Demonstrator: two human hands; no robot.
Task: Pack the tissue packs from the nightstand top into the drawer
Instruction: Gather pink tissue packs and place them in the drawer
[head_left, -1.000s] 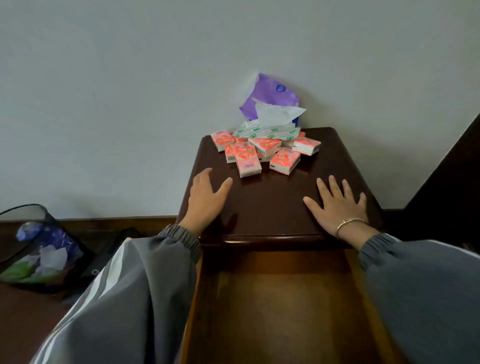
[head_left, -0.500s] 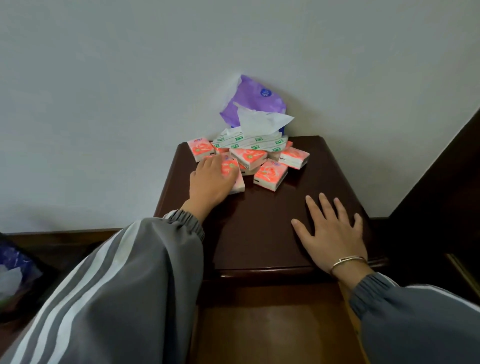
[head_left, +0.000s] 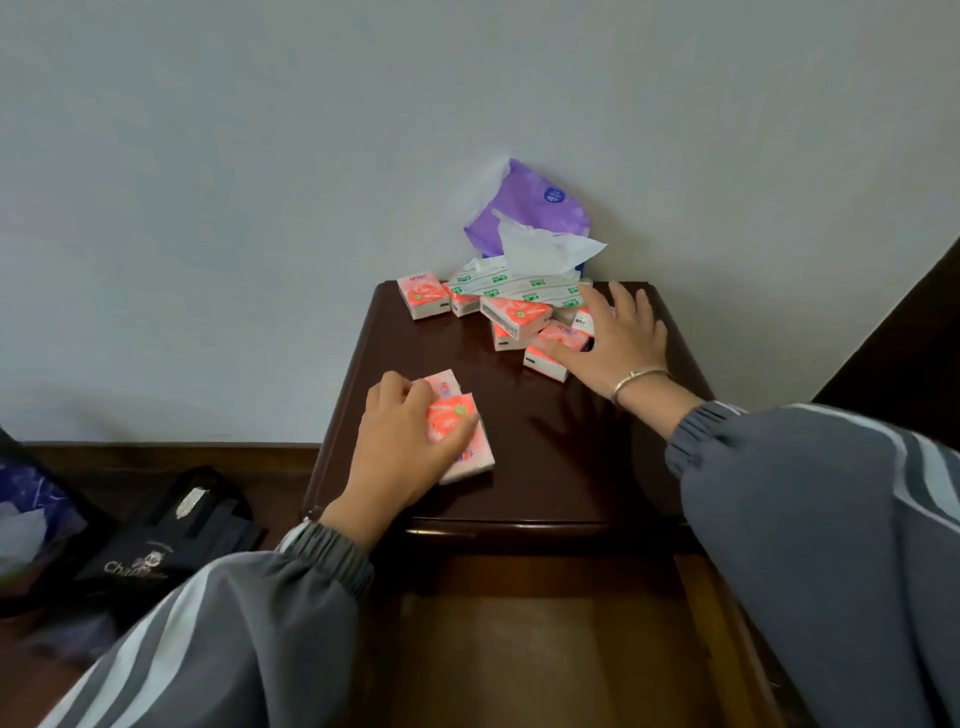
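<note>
Several small pink tissue packs (head_left: 514, 317) lie in a heap at the back of the dark wooden nightstand top (head_left: 561, 447). My left hand (head_left: 400, 447) grips two pink packs (head_left: 457, 423) near the front left of the top. My right hand (head_left: 613, 343) reaches into the heap, its fingers spread over a pink pack (head_left: 553, 353) at the pile's right side. Below the front edge, the drawer (head_left: 519, 649) stands pulled out with nothing visible inside.
A white soft tissue pack (head_left: 519, 286) with a sheet sticking out and a purple packet (head_left: 530, 213) lean on the wall behind the heap. On the floor to the left are a black bag (head_left: 156, 540) and a bin (head_left: 26, 519).
My left hand has closed on two packs and drawn them back toward the front of the top. My right hand has left the front edge and moved onto the heap.
</note>
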